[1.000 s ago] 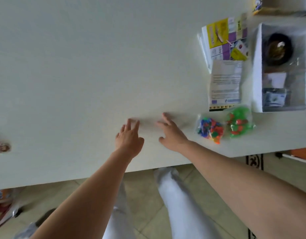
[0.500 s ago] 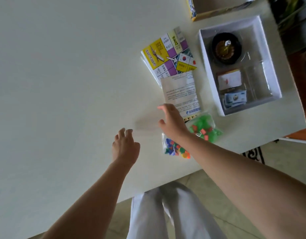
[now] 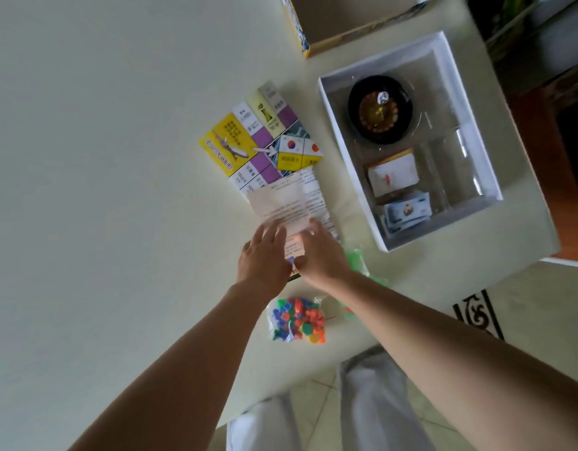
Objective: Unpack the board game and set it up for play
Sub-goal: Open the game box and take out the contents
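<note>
The folded game board (image 3: 248, 141), yellow and purple with a plane picture, lies on the white table (image 3: 102, 157). A printed instruction sheet (image 3: 291, 200) overlaps its near edge and looks blurred. My left hand (image 3: 265, 255) and my right hand (image 3: 323, 255) rest side by side on the sheet's near end, fingers stretched over the paper. A bag of multicoloured pieces (image 3: 297, 320) lies just behind my wrists. A bag of green pieces (image 3: 357, 258) is mostly hidden under my right forearm.
To the right stands the open white box (image 3: 333, 131), holding a black roulette wheel (image 3: 380, 109), a card stack (image 3: 391, 174) and paper money (image 3: 408, 213). The box lid (image 3: 346, 24) lies at the back. The table's edge runs close by on the right and near side.
The view swung right, then closer. Both hands moved forward and right from the bare table onto the instruction sheet; the left hand joined the right one there.
</note>
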